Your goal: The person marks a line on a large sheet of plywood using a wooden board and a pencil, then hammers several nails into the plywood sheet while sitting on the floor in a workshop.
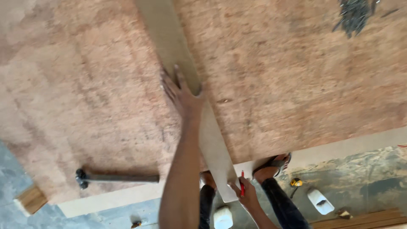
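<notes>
A long narrow board strip (169,38) lies slantwise across a large reddish-brown plywood sheet (296,85). My left hand (181,94) presses flat on the strip's middle, fingers spread. My right hand (243,191) is at the strip's near end, which hangs past the sheet's edge, and holds a red pencil (242,185) against it. My feet in sandals (271,166) show below the sheet's edge.
A hammer (114,178) lies on the sheet at the lower left. A pile of dark nails (354,15) sits at the top right. On the floor are a small wood block (30,199), white containers (320,201) and a yellow tape measure (296,182).
</notes>
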